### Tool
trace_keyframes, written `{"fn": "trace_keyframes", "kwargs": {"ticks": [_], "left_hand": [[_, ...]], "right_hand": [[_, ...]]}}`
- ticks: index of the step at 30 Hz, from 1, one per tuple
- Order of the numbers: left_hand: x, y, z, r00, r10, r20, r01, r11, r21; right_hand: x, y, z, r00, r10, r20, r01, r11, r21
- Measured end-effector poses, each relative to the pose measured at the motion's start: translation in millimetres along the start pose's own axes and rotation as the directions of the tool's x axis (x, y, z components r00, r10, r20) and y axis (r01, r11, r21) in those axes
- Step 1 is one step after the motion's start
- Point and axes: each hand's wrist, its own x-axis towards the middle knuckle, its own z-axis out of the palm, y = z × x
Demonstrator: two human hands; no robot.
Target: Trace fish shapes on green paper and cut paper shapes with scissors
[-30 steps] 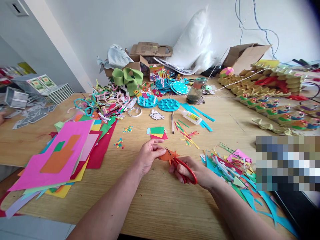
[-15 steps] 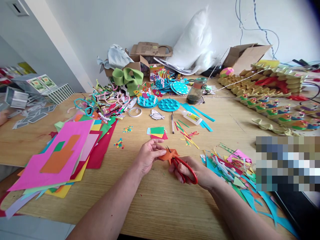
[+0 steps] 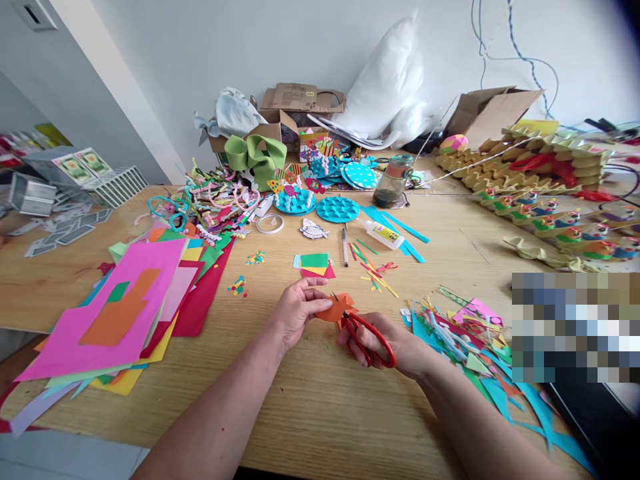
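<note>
My left hand pinches the left edge of a small piece of orange paper between thumb and fingers. In my right hand is a pair of red-handled scissors, its dark blades at the orange paper and pointing up and left. The paper's right side looks jagged around the blades. Just beyond my hands lies a small stack of green, yellow and red paper pieces. A white fish cutout and a pen are farther back.
Coloured paper sheets are piled at left, paper scraps at right. Behind the pen stand a glue bottle, a blue disc and a glass jar. Egg trays fill the far right; thin paper strips lie midway.
The orange paper has shifted slightly against the scissor blades and shows a somewhat different outline. Both hands stay almost where they were.
</note>
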Motion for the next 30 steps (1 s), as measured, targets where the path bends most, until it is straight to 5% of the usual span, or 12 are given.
{"fn": "trace_keyframes", "kwargs": {"ticks": [30], "left_hand": [[-1.7, -3.2, 2.8, 1.000, 0.001, -0.017, 0.000, 0.999, 0.032]], "right_hand": [[1.7, -0.1, 2.3, 0.999, 0.019, -0.044, -0.022, 0.996, -0.084]]}}
